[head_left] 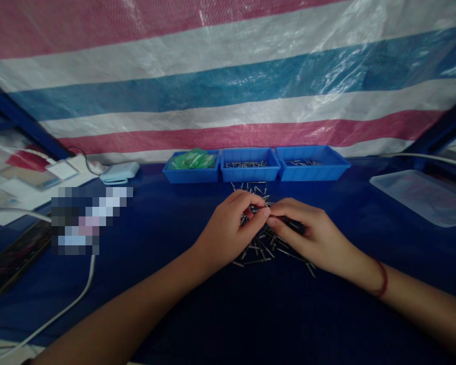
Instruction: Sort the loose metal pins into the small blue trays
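Note:
A loose pile of thin metal pins, which look like blind rivets, lies on the dark blue tabletop under both hands. Over it, my left hand pinches with thumb and forefinger. My right hand is also closed in a pinch, and the fingertips of the two hands meet above the pile. Whatever is between them is too small and covered to make out. A dark shape shows beneath the curled fingers of my right hand, its kind unclear. Part of the pile is hidden by the hands.
Behind the pile stand three blue bins: the left bin with green plastic packaging, the middle bin and right bin with metal pins. A translucent lid lies right. A phone and white cable are left.

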`<state>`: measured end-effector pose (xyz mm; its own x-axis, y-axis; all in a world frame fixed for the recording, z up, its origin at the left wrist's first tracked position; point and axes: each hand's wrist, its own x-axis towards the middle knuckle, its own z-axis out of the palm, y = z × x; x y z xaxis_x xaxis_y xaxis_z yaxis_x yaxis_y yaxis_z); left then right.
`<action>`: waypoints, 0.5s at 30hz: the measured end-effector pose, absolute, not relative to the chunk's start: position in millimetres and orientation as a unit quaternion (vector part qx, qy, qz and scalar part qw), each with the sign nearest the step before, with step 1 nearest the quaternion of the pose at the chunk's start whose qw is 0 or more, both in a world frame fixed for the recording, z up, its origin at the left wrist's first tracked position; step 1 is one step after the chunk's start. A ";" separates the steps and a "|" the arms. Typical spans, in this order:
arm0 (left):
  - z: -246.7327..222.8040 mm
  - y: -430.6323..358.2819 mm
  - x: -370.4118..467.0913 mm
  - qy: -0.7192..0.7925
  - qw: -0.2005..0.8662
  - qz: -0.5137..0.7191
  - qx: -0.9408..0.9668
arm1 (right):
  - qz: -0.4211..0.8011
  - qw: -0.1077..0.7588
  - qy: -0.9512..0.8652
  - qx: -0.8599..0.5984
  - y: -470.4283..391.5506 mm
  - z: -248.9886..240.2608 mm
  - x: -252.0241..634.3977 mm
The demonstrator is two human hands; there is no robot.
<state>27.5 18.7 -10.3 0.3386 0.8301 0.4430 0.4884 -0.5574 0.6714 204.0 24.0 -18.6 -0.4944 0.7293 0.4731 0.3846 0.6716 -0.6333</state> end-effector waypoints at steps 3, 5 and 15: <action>-10.0 18.8 27.6 0.425 0.231 0.391 0.783 | 0.234 0.372 -0.834 -0.334 23.4 -17.8 203.4; -9.6 19.0 27.6 0.426 0.239 0.386 0.782 | 0.238 0.372 -0.834 -0.331 23.3 -17.2 203.1; -7.6 18.6 29.5 0.428 0.257 0.389 0.774 | 0.247 0.364 -0.836 -0.329 23.8 -17.4 204.1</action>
<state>29.5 18.6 -7.6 0.3312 0.8628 0.3819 0.4622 -0.5012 0.7316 204.1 23.8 -17.4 -0.5199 0.7290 0.4453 0.3694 0.6619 -0.6523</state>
